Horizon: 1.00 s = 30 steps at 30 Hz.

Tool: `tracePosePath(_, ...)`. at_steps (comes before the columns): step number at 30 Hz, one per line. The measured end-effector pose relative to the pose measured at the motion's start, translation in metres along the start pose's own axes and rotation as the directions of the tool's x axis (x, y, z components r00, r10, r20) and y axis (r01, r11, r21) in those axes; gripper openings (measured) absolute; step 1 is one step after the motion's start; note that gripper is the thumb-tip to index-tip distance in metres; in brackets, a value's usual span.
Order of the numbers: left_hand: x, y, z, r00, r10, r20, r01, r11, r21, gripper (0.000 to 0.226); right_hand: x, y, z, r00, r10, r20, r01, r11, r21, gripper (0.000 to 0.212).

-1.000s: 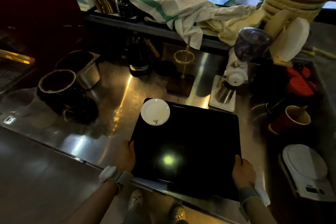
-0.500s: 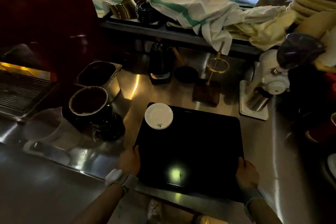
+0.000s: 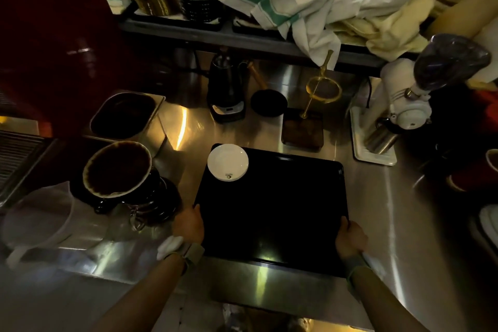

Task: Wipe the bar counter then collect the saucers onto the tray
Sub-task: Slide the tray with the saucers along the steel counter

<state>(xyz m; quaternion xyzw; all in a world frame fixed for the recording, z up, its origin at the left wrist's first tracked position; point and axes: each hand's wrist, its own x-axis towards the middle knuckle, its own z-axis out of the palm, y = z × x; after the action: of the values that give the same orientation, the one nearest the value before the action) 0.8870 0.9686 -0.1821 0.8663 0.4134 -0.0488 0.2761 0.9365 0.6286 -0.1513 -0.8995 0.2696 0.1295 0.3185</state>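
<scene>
A black rectangular tray (image 3: pixel 283 213) lies on the steel counter (image 3: pixel 377 210) in front of me. One white saucer (image 3: pixel 227 162) sits in the tray's far left corner. My left hand (image 3: pixel 190 224) grips the tray's left edge near the front. My right hand (image 3: pixel 349 240) grips the right edge near the front corner. On the raised shelf at the back lie white cloths with green stripes (image 3: pixel 258 0).
Left of the tray stand a dark ceramic pot (image 3: pixel 118 170), a steel tub (image 3: pixel 124 114) and a clear plastic jug (image 3: pixel 37 218). Behind the tray are a black kettle (image 3: pixel 225 89), a brass dripper stand (image 3: pixel 318 94) and a white grinder (image 3: pixel 409 100).
The view has swung left and closer; the red cup and the white scale have slid to the right edge. Both hands keep hold of the tray, and the saucer stays in its corner.
</scene>
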Motion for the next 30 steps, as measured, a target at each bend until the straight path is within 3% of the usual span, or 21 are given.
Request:
tracePosePath(5, 0.002, 0.013, 0.009, 0.981, -0.160, -0.107, 0.151, 0.984, -0.090, 0.033, 0.006, -0.011, 0.002, 1.000, -0.010, 0.011, 0.011, 0.995, -0.099, 0.051)
tracePosePath(11, 0.003, 0.009, 0.012, 0.977, -0.146, -0.158, 0.121, 0.980, -0.157, 0.040, 0.010, -0.021, -0.001, 0.998, -0.001, 0.057, 0.007, 0.995, -0.101, 0.049)
tracePosePath(16, 0.003, 0.006, 0.006, 0.978, -0.180, -0.106, 0.154, 0.965, -0.214, 0.044, 0.014, -0.018, 0.006, 0.999, 0.025, 0.043, -0.020, 0.994, -0.111, 0.048)
tracePosePath(19, 0.002, 0.002, 0.001, 0.996, -0.075, -0.049, 0.070, 0.993, -0.097, 0.029, 0.019, -0.015, 0.008, 0.999, 0.017, 0.049, -0.009, 0.988, -0.155, 0.050)
tracePosePath(21, 0.000, 0.010, 0.001, 0.988, -0.102, -0.119, 0.093, 0.992, -0.082, 0.020, 0.021, -0.013, 0.006, 0.999, 0.015, 0.044, -0.007, 0.982, -0.187, 0.049)
tracePosePath(23, -0.003, 0.014, 0.002, 0.994, -0.110, -0.024, 0.108, 0.991, -0.074, 0.021, 0.022, -0.015, 0.007, 0.999, 0.005, 0.042, 0.004, 0.976, -0.217, 0.048)
tracePosePath(24, -0.005, 0.014, 0.002, 0.991, -0.086, 0.106, 0.096, 0.991, -0.097, 0.027, 0.022, -0.015, 0.006, 0.999, 0.001, 0.041, 0.009, 0.972, -0.233, 0.047)
tracePosePath(25, -0.002, 0.003, 0.008, 0.994, 0.033, 0.103, -0.020, 0.992, -0.123, 0.035, 0.022, -0.016, 0.006, 0.999, 0.001, 0.041, 0.009, 0.969, -0.248, 0.046)
tracePosePath(27, 0.001, -0.002, 0.015, 0.977, 0.158, -0.141, -0.170, 0.982, -0.079, 0.045, 0.023, -0.017, 0.007, 0.999, 0.006, 0.045, 0.007, 0.962, -0.275, 0.044)
tracePosePath(30, 0.000, 0.008, 0.000, 0.950, 0.308, -0.055, -0.299, 0.945, 0.130, 0.036, 0.023, -0.017, 0.008, 0.999, -0.031, 0.041, 0.043, 0.934, -0.353, 0.040)
